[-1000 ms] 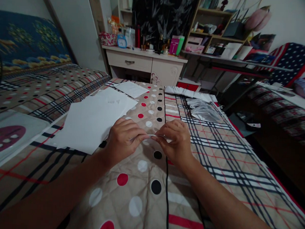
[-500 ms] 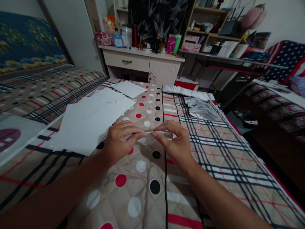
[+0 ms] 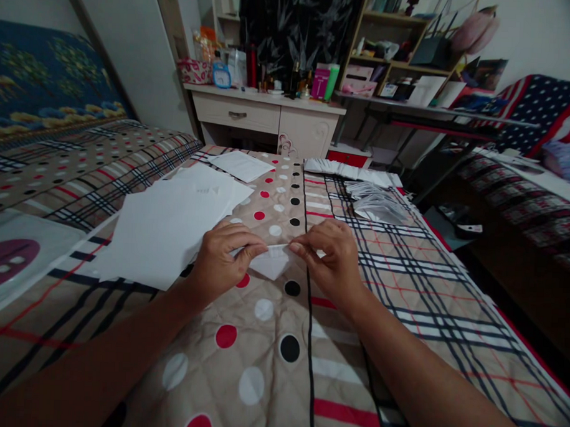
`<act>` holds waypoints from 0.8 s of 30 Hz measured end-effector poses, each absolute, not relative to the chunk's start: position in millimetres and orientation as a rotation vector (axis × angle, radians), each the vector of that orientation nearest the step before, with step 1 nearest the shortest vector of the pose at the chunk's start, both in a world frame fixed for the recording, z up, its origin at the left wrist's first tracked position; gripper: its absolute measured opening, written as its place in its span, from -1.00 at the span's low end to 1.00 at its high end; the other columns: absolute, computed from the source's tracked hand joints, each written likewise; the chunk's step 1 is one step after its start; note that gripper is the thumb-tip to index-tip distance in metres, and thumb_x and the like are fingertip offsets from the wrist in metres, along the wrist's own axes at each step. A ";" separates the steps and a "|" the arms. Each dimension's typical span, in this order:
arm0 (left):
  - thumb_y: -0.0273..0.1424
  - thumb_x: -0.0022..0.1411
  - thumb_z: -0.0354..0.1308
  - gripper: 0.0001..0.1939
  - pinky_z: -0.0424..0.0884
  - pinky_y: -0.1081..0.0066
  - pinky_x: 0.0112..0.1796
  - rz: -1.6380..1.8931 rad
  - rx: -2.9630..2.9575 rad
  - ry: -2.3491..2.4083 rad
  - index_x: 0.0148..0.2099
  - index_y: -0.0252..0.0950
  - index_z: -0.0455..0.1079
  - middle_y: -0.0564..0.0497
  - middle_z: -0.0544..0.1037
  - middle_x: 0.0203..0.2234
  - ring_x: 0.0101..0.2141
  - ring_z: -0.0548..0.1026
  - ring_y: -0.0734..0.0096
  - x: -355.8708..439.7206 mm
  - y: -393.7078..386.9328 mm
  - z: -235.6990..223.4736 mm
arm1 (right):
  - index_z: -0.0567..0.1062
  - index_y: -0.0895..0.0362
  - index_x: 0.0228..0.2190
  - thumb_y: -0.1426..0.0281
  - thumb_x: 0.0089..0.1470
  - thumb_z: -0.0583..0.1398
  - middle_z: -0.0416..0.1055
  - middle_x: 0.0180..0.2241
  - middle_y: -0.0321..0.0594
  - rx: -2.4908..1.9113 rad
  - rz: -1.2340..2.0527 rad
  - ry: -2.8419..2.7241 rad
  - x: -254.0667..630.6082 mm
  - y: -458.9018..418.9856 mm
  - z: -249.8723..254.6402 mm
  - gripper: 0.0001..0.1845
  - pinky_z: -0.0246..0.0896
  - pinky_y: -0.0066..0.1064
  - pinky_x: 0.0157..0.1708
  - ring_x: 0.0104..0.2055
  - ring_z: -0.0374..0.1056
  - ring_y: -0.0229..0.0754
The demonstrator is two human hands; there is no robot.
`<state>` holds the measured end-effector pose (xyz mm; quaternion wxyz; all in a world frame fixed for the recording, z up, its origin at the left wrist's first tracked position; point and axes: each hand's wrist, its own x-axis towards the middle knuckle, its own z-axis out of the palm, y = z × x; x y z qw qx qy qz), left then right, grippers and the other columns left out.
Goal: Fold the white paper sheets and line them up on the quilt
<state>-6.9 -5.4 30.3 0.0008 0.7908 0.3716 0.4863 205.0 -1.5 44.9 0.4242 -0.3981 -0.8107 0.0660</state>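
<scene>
A small folded white paper piece lies on the patterned quilt, with a pointed flap hanging toward me. My left hand pinches its left end with curled fingers. My right hand pinches its right end the same way. A loose stack of white sheets lies just left of my left hand.
More white sheets lie farther back, and a heap of folded paper pieces sits at the back right with a row of them behind. A white dresser and shelves stand beyond the bed. The bed's right edge drops to a dark floor.
The paper, first held thin and edge-on between my fingers, has been turned or opened so a triangular flap now shows below my fingertips. Both hands stayed in about the same place.
</scene>
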 end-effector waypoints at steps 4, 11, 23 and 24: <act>-0.44 0.19 0.22 -0.83 0.32 0.38 -0.34 1.458 2.474 1.232 -0.46 -0.29 0.46 0.06 0.57 -0.56 -0.50 0.48 0.44 -9.4 -3.6 27.0 | 0.45 0.16 -0.61 0.26 0.15 0.21 0.27 -0.68 -0.34 -1.059 0.175 -2.019 208.5 2.8 43.0 -0.64 0.03 -0.34 -0.32 -0.55 0.18 -0.28; -0.23 0.29 0.09 -0.64 0.19 0.45 -0.45 0.956 2.340 1.479 -0.50 -0.29 0.43 0.08 0.47 -0.62 -0.55 0.37 0.50 -19.7 5.1 10.2 | 0.32 0.14 -0.68 0.16 0.13 0.16 0.14 -0.69 -0.37 -1.296 0.731 -2.023 219.8 15.4 32.9 -0.55 -0.17 -0.44 -0.57 -0.60 0.06 -0.34; -0.14 0.31 0.02 -0.49 0.00 0.42 -0.52 0.759 2.241 1.507 -0.63 -0.30 0.24 0.13 0.21 -0.74 -0.63 0.18 0.53 -25.8 11.9 8.7 | 0.35 0.17 -0.68 -0.04 -0.04 0.20 0.13 -0.71 -0.36 -1.384 1.165 -1.902 239.8 31.6 24.1 -0.46 -0.21 -0.48 -0.66 -0.67 -0.03 -0.39; -0.12 0.31 0.02 -0.47 0.00 0.42 -0.52 0.763 2.237 1.510 -0.64 -0.29 0.24 0.13 0.20 -0.74 -0.64 0.18 0.53 -27.3 12.2 7.8 | 0.35 0.17 -0.68 -0.04 -0.04 0.20 0.13 -0.72 -0.37 -1.384 1.183 -1.897 240.8 31.7 24.8 -0.46 -0.21 -0.49 -0.67 -0.67 -0.04 -0.39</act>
